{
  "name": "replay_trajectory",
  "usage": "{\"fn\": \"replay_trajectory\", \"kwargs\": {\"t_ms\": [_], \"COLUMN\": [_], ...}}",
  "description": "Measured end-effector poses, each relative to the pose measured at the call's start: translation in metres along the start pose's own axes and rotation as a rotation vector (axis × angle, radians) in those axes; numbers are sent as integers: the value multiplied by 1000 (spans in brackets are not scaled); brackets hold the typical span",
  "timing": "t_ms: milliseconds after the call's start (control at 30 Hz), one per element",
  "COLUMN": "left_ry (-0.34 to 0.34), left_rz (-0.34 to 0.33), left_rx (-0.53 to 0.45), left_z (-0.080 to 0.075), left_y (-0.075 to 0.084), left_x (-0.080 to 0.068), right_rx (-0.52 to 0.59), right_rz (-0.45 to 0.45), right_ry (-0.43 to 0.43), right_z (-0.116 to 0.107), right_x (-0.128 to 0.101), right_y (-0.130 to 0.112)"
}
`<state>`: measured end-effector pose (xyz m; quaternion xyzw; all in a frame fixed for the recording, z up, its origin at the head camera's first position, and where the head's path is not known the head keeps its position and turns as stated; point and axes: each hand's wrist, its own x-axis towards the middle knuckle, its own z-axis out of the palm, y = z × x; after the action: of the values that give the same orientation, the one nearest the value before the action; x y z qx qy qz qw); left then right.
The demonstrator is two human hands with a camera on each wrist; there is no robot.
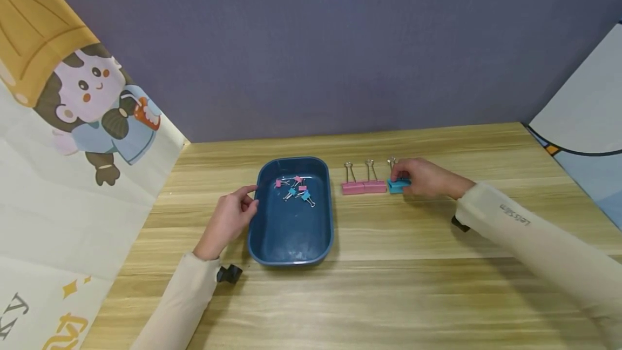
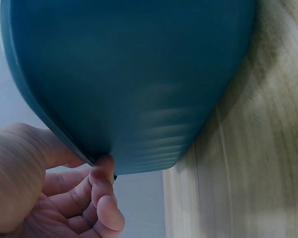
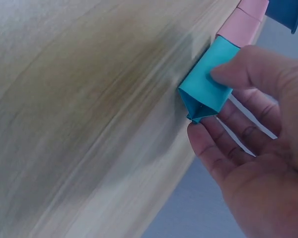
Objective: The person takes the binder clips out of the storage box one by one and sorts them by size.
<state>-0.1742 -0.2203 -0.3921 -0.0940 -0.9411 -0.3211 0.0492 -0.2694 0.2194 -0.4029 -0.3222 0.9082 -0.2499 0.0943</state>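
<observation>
A dark blue tray [image 1: 291,242] sits mid-table with several small pink and blue binder clips [image 1: 296,188] in its far end. My left hand [image 1: 249,205] holds the tray's left rim; the left wrist view shows the thumb [image 2: 25,158] above the rim and a fingertip [image 2: 105,171] under it, against the tray wall [image 2: 139,74]. To the tray's right, two large pink binder clips [image 1: 363,187] lie side by side. My right hand [image 1: 404,181] pinches a large blue binder clip [image 1: 397,186] at the row's right end, thumb [image 3: 248,69] on the clip [image 3: 206,84], which rests on the table.
The wooden table [image 1: 389,285] runs out to the front and right. A purple wall [image 1: 316,42] stands behind it. A cartoon poster [image 1: 73,123] hangs on the left, and a pale panel [image 1: 583,123] stands at the right.
</observation>
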Motion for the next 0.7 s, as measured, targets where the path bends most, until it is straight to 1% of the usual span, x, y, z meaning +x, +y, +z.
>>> {"fn": "replay_trajectory", "kwargs": {"t_ms": [133,300,467,533,700], "left_ry": [0,4,1,1,2], "left_rz": [3,11,5,4,3], "left_rx": [0,2,1,1,1], "left_z": [0,0,0,0,0], "left_y": [-1,-1,-1,-1,0], "left_x": [0,0,0,0,-1], "right_rx": [15,24,29,29,18], "right_rz": [17,14,29,36,46], "right_ry": [-23,-36,-48,-46,-12], "right_z": [2,3,1,1,0], "right_x": [3,5,4,4,5], "right_y": [2,2,0,0,-2]}}
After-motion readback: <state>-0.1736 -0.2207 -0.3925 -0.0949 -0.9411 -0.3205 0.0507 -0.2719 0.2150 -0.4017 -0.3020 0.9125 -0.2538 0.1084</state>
